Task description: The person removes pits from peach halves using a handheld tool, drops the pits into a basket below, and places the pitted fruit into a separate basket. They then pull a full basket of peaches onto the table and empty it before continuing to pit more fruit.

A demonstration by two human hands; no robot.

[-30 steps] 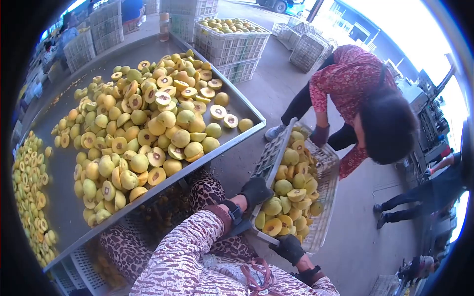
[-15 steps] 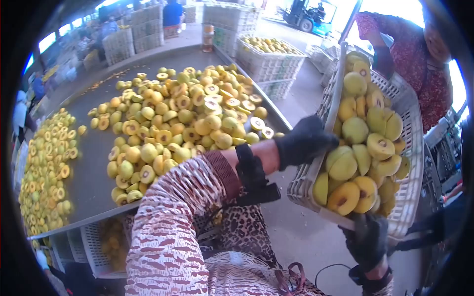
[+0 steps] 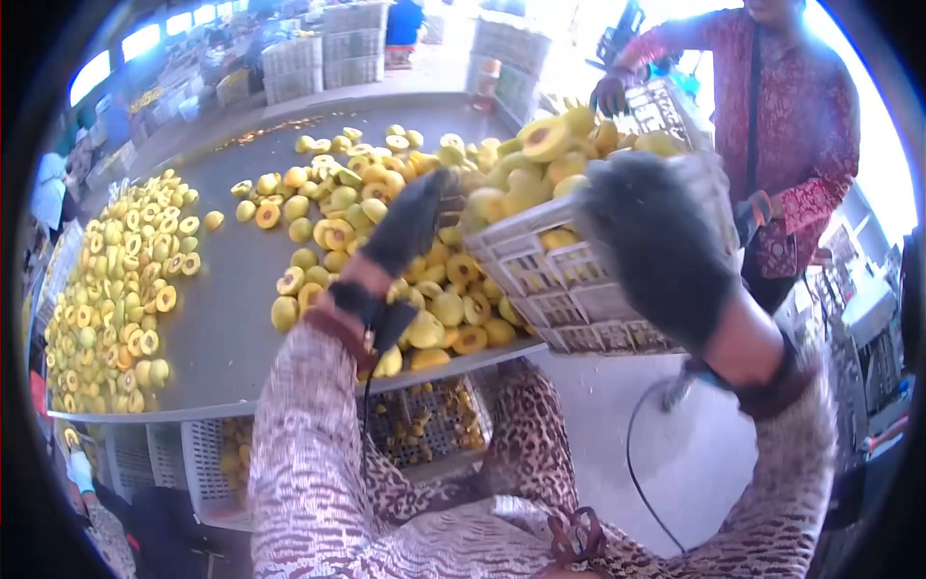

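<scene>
A white plastic crate (image 3: 593,294) heaped with yellow peaches (image 3: 531,174), many halved with the stone showing, is tilted at the right edge of the metal table (image 3: 227,328). My right hand (image 3: 666,251), in a dark glove and blurred, grips its near rim. In another dark glove, my left hand (image 3: 410,227) is at the crate's left end, beside the peaches there, its fingers apart and slightly bent. Loose peach halves (image 3: 333,232) cover the table below and behind that hand. Part of this pile is hidden by the crate.
A person in a red patterned top (image 3: 796,125) stands across the crate, one hand (image 3: 610,94) by its far rim. More peach halves (image 3: 121,289) lie at the table's left. Under the table sit crates (image 3: 207,463). Stacked crates (image 3: 354,48) and a jar (image 3: 487,77) are behind.
The crate has moved left from beside the table to its edge and tilted. My left hand has left its corner and shifted left; my right hand has risen along the near side.
</scene>
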